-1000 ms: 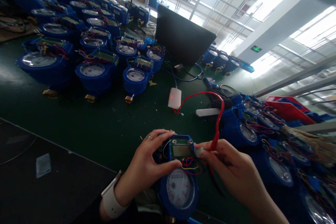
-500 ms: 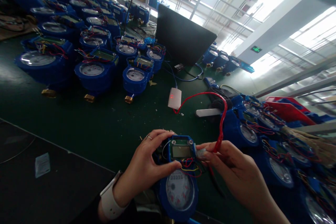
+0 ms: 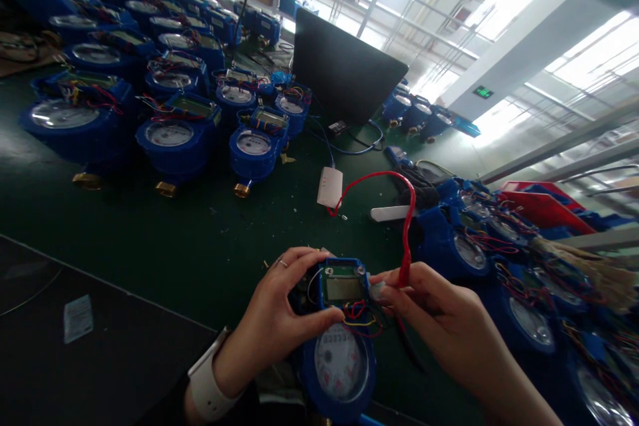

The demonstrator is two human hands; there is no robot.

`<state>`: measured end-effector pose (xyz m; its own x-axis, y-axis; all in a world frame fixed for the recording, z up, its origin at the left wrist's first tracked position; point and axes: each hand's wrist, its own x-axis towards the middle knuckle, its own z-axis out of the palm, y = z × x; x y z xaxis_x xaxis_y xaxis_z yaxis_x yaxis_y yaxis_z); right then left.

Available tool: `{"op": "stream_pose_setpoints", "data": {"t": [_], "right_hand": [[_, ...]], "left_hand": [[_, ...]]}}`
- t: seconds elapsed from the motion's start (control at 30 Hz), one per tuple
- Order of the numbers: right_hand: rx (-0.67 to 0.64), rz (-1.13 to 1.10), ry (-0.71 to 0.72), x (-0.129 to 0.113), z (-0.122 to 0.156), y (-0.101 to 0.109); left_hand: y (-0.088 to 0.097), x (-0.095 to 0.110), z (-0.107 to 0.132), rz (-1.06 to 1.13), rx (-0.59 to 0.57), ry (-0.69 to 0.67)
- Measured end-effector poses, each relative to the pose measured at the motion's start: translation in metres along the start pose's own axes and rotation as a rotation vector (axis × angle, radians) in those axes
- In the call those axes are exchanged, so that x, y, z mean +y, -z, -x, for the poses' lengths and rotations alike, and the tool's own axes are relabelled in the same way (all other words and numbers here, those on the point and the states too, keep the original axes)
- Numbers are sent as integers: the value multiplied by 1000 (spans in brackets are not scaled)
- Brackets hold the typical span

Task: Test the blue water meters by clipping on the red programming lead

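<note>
A blue water meter [image 3: 338,363] with a round dial and an exposed display board [image 3: 344,287] is tilted toward me near the table's front edge. My left hand [image 3: 287,316] grips its upper housing, thumb at the board's lower edge and fingers along the far side. Against the right side of the housing, my right hand [image 3: 434,313] pinches a greyish connector [image 3: 378,289] at the end of a red cable [image 3: 410,213]. That cable runs back to a small white box [image 3: 330,188]. Red and yellow wires [image 3: 357,314] hang loose between the board and the dial.
Several blue meters [image 3: 167,133] stand in rows at left, and more [image 3: 469,249] crowd the right side. A black laptop [image 3: 344,66] stands at the back. A flat silver bar [image 3: 389,213] lies right of the white box, and a red bin [image 3: 542,203] is far right.
The red lights on the white box have gone out. My right hand and the red cable have shifted slightly left, with the connector still held at the meter's side.
</note>
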<state>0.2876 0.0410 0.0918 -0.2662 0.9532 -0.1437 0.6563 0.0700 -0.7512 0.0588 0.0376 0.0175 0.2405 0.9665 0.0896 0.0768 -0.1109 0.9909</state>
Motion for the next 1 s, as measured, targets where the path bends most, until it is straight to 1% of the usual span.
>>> {"op": "stream_pose_setpoints", "data": {"t": [0.27, 0.43, 0.53, 0.67, 0.87, 1.0], "right_hand": [[16, 12, -1, -3, -1, 0], [-9, -29, -39, -2, -5, 1], [7, -65, -52, -1, -6, 1], [5, -108, -55, -2, -6, 0], [-10, -151, -58, -5, -9, -1], [-3, -142, -60, -5, -9, -1]], "left_hand": [[1, -1, 1, -1, 10, -21], [0, -1, 1, 8, 17, -31], [0, -2, 0, 14, 15, -27], [1, -1, -1, 5, 19, -13], [1, 0, -2, -12, 35, -28], [0, 1, -1, -11, 49, -37]]}}
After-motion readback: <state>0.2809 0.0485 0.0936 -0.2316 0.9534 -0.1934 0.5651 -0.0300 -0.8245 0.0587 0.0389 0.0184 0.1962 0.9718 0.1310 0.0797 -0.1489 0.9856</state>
